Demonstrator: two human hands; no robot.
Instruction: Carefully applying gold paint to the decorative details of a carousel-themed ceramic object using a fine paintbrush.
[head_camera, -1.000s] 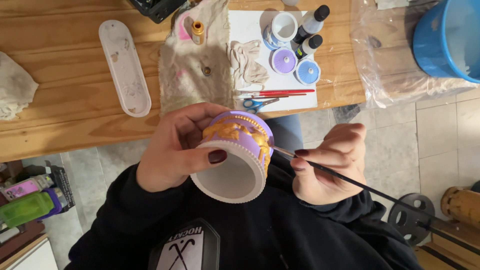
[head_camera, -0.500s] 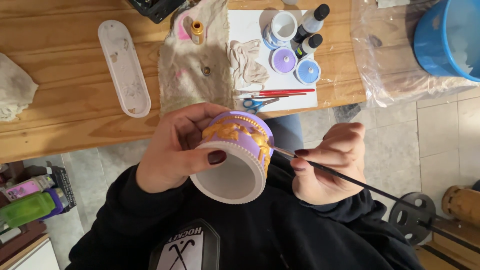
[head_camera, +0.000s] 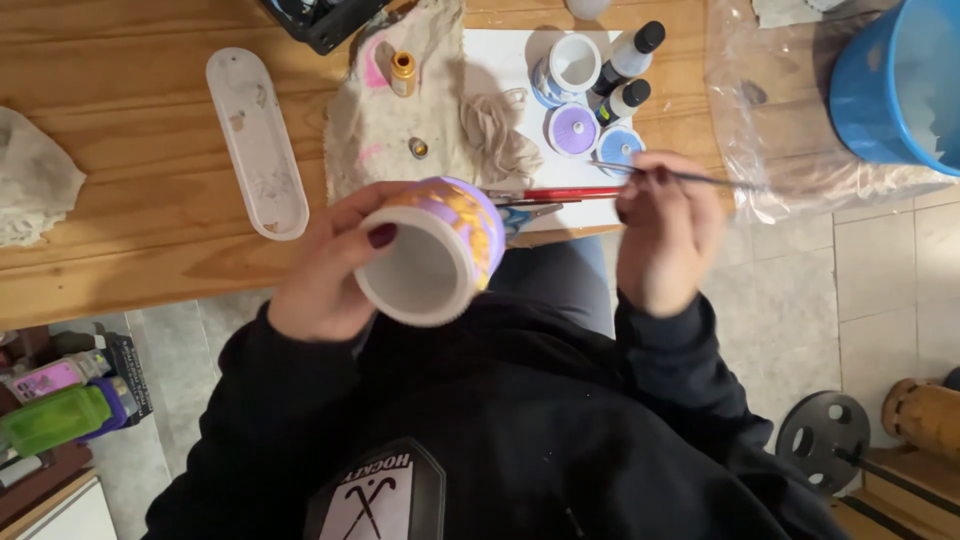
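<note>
My left hand (head_camera: 330, 270) grips a round white pot (head_camera: 432, 250), tilted on its side with its open mouth facing me; its outer wall is painted purple and orange. My right hand (head_camera: 665, 235) holds a thin paintbrush (head_camera: 690, 178) up at the table edge, the brush lying level with its tip over a small open paint jar with a blue rim (head_camera: 620, 148). A purple-lidded jar (head_camera: 573, 130) stands just left of that one. The brush is well apart from the pot.
On the wooden table (head_camera: 130, 130) lie a long white oval tray (head_camera: 257, 140), a stained cloth (head_camera: 385, 120), a white cup (head_camera: 570, 65), two dark-capped paint bottles (head_camera: 630, 50), red-handled brushes (head_camera: 565, 194) and clear plastic sheeting (head_camera: 770, 110). A blue bucket (head_camera: 900, 85) stands at the right.
My right hand lifted the brush away from the pot's side and moved up and right to the paint jars. My left hand kept hold of the pot, which stays tilted.
</note>
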